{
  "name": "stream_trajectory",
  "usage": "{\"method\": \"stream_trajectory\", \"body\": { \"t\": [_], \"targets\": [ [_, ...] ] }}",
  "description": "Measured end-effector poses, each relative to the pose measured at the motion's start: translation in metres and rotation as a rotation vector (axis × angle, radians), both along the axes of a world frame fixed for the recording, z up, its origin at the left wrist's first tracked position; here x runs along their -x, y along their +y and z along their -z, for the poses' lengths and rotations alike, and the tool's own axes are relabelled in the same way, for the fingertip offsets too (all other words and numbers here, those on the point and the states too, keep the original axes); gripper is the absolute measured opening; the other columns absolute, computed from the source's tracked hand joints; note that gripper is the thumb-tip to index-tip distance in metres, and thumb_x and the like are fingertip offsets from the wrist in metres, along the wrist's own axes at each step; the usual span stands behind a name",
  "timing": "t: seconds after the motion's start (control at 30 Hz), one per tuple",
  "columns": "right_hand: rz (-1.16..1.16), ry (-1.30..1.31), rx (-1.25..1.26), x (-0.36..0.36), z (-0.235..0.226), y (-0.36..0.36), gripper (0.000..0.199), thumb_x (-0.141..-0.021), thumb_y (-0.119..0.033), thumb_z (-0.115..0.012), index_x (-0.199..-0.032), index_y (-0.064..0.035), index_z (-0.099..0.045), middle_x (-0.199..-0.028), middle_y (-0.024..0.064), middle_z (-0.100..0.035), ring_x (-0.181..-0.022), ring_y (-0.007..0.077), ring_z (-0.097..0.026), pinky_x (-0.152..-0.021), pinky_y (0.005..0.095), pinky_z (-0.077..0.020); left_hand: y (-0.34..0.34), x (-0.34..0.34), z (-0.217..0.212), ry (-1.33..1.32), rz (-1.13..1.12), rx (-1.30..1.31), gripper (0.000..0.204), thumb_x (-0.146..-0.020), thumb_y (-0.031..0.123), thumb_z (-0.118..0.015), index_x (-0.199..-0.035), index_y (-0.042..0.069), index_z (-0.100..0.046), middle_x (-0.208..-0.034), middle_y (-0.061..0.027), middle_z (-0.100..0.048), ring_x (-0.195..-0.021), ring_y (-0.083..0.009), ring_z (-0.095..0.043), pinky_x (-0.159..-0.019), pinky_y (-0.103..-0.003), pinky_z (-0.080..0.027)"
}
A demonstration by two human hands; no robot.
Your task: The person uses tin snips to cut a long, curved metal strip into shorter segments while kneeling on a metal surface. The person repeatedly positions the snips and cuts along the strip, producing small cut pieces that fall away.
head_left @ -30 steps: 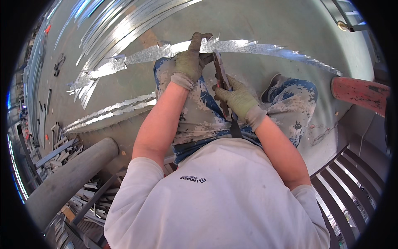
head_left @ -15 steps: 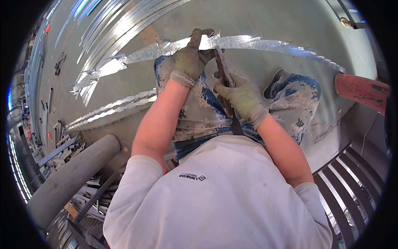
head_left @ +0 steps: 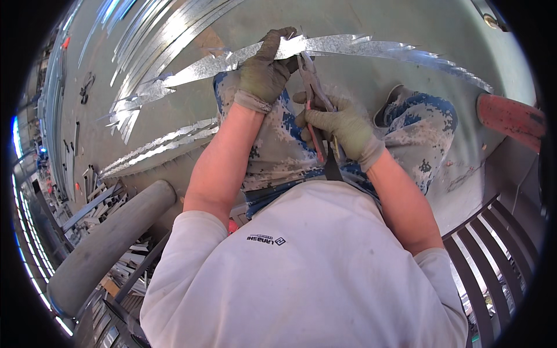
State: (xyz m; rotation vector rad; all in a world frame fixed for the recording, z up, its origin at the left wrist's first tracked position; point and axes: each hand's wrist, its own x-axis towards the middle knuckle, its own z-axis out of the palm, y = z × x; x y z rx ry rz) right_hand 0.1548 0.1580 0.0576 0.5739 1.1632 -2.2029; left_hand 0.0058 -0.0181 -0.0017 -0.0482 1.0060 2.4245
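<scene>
My left hand (head_left: 264, 75), in a grubby gray-green glove, is closed around a long shiny sheet-metal strip (head_left: 383, 49) that has cut, pointed flaps along its edge. The strip arcs across in front of my knees. In my gloved right hand (head_left: 342, 122) is a pair of tin snips (head_left: 311, 81), gray-headed with red on the handles. Their handles are spread a little, and their tip reaches the strip's lower edge just right of my left fingers. The exact bite of the blades is too small to make out.
More long metal strips (head_left: 168, 40) lie on the floor at the far left, with two jagged ones (head_left: 156, 148) nearer my left knee. A gray padded armrest (head_left: 110, 249) and metal offcuts are at left. On the right are a red rounded bar (head_left: 510, 122) and dark slats (head_left: 481, 278).
Both hands have moved slightly up and away from me with the strip. The snips' handles have spread wider apart, and their head has come up to the strip's edge.
</scene>
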Motion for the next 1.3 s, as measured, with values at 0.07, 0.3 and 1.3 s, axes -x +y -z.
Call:
{"method": "stream_trajectory", "body": {
  "t": [0.07, 0.3, 1.3],
  "targets": [
    [0.009, -0.017, 0.112, 0.001, 0.004, 0.003, 0.043, -0.106, -0.016, -0.077, -0.146, -0.0069, -0.068, -0.102, 0.0078, -0.079, -0.081, 0.0185, -0.074, -0.073, 0.0348, -0.0621, 0.000, 0.003, 0.001, 0.011, -0.001, -0.013, 0.045, -0.116, 0.035, -0.065, -0.143, -0.002, -0.065, -0.138, -0.0110, -0.072, -0.125, -0.0253, -0.073, -0.108, -0.047, -0.063],
    [-0.011, -0.008, -0.087, 0.001, 0.012, -0.009, 0.043, -0.106, -0.019, -0.078, -0.146, -0.0062, -0.068, -0.106, 0.0082, -0.080, -0.085, 0.0188, -0.075, -0.074, 0.0360, -0.0636, 0.004, 0.003, -0.001, -0.054, 0.010, 0.070, 0.040, -0.117, 0.034, -0.063, -0.140, 0.001, -0.067, -0.134, -0.0089, -0.072, -0.121, -0.0225, -0.073, -0.105, -0.041, -0.063],
    [-0.021, 0.091, -0.274, -0.004, 0.027, 0.002, 0.056, -0.106, -0.020, -0.079, -0.156, -0.0090, -0.059, -0.099, 0.0044, -0.072, -0.082, 0.0162, -0.071, -0.071, 0.0321, -0.0600, 0.017, -0.009, -0.008, -0.007, -0.068, 0.132, 0.041, -0.108, -0.002, -0.066, -0.149, 0.004, -0.062, -0.127, -0.0131, -0.076, -0.118, -0.0295, -0.075, -0.114, -0.047, -0.059]
  ]
}}
